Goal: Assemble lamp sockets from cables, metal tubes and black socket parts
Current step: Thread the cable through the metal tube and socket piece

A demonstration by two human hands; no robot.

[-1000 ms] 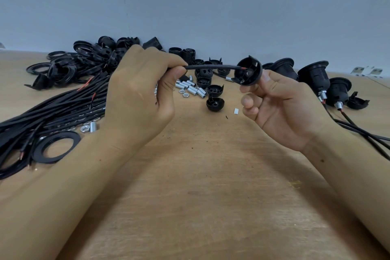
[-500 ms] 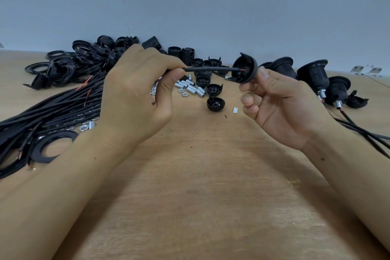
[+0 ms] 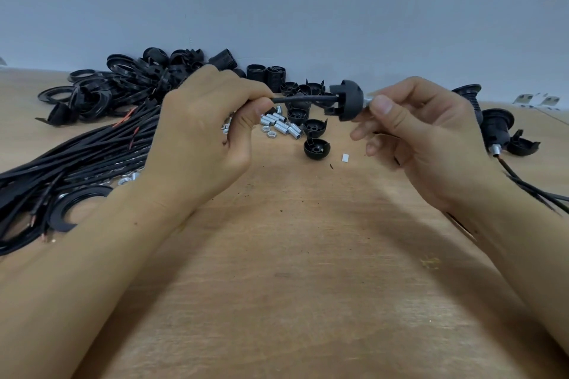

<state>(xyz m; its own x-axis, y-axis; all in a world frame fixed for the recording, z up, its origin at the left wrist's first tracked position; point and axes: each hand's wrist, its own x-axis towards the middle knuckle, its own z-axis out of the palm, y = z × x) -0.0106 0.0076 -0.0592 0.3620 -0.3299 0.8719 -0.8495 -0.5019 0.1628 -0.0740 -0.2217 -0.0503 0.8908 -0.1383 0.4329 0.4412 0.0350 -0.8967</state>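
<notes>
My left hand (image 3: 203,135) pinches a black cable (image 3: 303,99) that runs level to the right into a black dome-shaped socket cap (image 3: 349,100). My right hand (image 3: 421,135) pinches a short metal tube (image 3: 367,101) sticking out of the cap's right side, thumb and forefinger on it. Both hands hold this above the wooden table (image 3: 295,271). Loose metal tubes and nuts (image 3: 284,127) and several spare black caps (image 3: 316,148) lie just behind the hands.
A bundle of black cables (image 3: 77,160) with bare copper ends lies at the left beside a pile of black rings (image 3: 123,83). Assembled sockets with cables (image 3: 495,126) sit at the right. A small white scrap (image 3: 345,157) lies mid-table. A grey wall stands behind.
The cable has gone through the cap, which has turned so its dome faces right. My right hand has shifted from cupping the cap to pinching the metal tube at its back.
</notes>
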